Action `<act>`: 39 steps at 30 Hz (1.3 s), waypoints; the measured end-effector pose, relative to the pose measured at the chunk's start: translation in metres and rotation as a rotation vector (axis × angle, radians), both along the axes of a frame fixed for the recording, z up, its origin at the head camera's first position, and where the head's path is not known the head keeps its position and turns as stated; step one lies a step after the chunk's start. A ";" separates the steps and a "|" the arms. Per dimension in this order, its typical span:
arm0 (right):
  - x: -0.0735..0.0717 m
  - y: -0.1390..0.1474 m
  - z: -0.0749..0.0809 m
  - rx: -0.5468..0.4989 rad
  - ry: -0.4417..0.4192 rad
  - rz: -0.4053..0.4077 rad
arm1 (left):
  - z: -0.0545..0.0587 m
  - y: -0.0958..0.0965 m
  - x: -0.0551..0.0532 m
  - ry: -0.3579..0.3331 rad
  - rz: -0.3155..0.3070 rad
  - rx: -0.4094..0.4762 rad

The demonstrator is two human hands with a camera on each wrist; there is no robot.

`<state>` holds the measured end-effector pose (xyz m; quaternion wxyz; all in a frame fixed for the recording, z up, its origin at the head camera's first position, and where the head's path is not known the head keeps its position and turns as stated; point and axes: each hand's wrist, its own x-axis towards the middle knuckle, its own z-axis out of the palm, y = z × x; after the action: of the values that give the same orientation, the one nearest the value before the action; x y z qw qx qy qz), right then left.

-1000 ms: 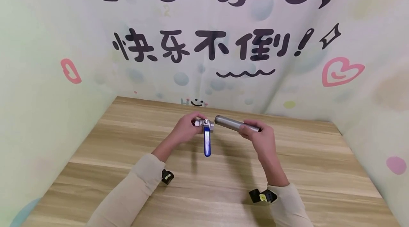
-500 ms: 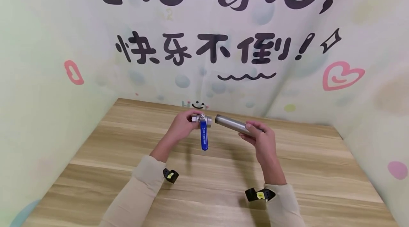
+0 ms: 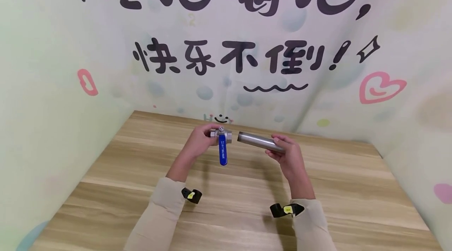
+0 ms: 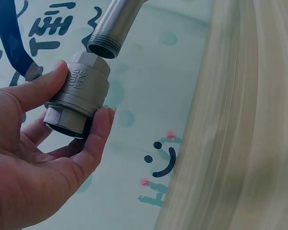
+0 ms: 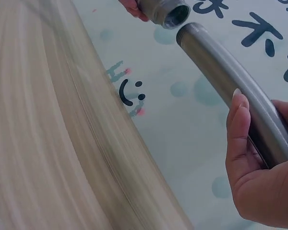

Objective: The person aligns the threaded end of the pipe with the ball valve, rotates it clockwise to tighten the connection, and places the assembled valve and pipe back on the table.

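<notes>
In the head view my left hand [image 3: 198, 142] holds a silver ball valve [image 3: 228, 137] above the table, its blue lever handle [image 3: 223, 151] pointing toward me. The left wrist view shows thumb and fingers around the valve body [image 4: 84, 84], with raised lettering on the metal. My right hand [image 3: 290, 156] grips a grey metal pipe [image 3: 259, 141] near its right end. Threads [image 4: 103, 44] ring the pipe's near end, which faces the valve's opening [image 5: 176, 17]. A small gap separates pipe and valve in the head view.
A wood-grain table [image 3: 226, 208] lies under both hands. Behind it hangs a pale printed backdrop [image 3: 197, 82] with black lettering, and pale walls rise at both sides. Black straps with small devices [image 3: 287, 210] sit at the wrists.
The valve has shifted slightly left in the view, and its lever has tilted a little. The right fingers have changed their grip on the pipe. Pipe and valve stay apart.
</notes>
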<state>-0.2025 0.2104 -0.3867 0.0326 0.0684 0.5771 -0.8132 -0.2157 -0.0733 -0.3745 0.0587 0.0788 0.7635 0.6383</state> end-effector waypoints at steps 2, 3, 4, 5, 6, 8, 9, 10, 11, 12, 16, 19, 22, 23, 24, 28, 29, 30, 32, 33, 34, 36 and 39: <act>-0.001 0.001 -0.003 -0.005 -0.008 0.007 | -0.002 -0.002 0.000 0.013 -0.019 -0.004; -0.002 0.001 -0.005 -0.006 -0.013 0.008 | -0.003 -0.002 0.000 0.021 -0.027 -0.008; -0.002 0.001 -0.006 -0.006 -0.015 0.011 | -0.003 -0.002 0.000 0.026 -0.034 -0.013; -0.002 0.001 -0.006 -0.003 -0.015 0.017 | -0.004 -0.002 0.000 0.029 -0.038 -0.017; -0.002 0.000 -0.006 -0.001 -0.015 0.019 | -0.008 -0.002 -0.004 0.037 -0.038 -0.024; -0.003 -0.001 -0.005 0.001 -0.017 0.023 | -0.008 0.000 -0.005 0.050 -0.044 -0.037; -0.003 -0.002 -0.004 0.000 -0.017 0.024 | -0.007 0.000 -0.005 0.056 -0.045 -0.041; -0.003 -0.001 -0.003 -0.002 -0.016 0.025 | -0.007 0.001 -0.006 0.063 -0.050 -0.047; -0.003 -0.001 -0.002 -0.002 -0.014 0.026 | -0.006 0.002 -0.007 0.072 -0.055 -0.052; -0.002 -0.001 -0.001 -0.001 -0.013 0.027 | -0.006 0.002 -0.007 0.077 -0.059 -0.055; 0.000 -0.001 0.004 -0.005 0.001 0.050 | -0.004 0.002 -0.006 0.076 -0.057 -0.058; 0.001 0.000 0.006 -0.013 0.012 0.060 | -0.003 0.001 -0.004 0.059 -0.045 -0.047; 0.002 0.000 0.007 -0.015 0.015 0.059 | -0.002 0.001 -0.005 0.036 -0.041 -0.032; 0.002 0.000 0.007 -0.016 0.014 0.059 | -0.002 0.001 -0.005 0.031 -0.042 -0.028; 0.002 0.000 0.007 -0.015 0.012 0.058 | -0.002 0.001 -0.006 0.025 -0.041 -0.024; 0.001 -0.001 0.007 -0.012 0.007 0.062 | -0.002 -0.001 -0.005 0.013 -0.037 -0.017; 0.001 -0.001 0.008 -0.016 0.004 0.061 | -0.001 -0.001 -0.005 0.008 -0.036 -0.013; 0.001 -0.001 0.008 -0.017 0.002 0.061 | -0.001 -0.002 -0.005 0.005 -0.035 -0.010; 0.001 -0.001 0.007 -0.018 -0.004 0.061 | -0.001 -0.002 -0.005 0.004 -0.036 -0.009; 0.001 -0.001 0.007 -0.019 -0.006 0.059 | -0.001 -0.003 -0.004 0.006 -0.037 -0.013; 0.002 -0.001 0.007 -0.020 -0.008 0.058 | 0.000 -0.003 -0.004 0.010 -0.038 -0.017; 0.002 -0.001 0.007 -0.018 -0.010 0.062 | -0.001 -0.004 -0.004 0.025 -0.040 -0.024; 0.002 -0.002 0.006 -0.018 -0.002 0.069 | -0.002 -0.004 -0.004 0.056 -0.046 -0.030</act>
<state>-0.2001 0.2088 -0.3804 0.0618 0.0490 0.5716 -0.8168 -0.2193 -0.0775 -0.3767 0.0531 0.1136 0.7721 0.6230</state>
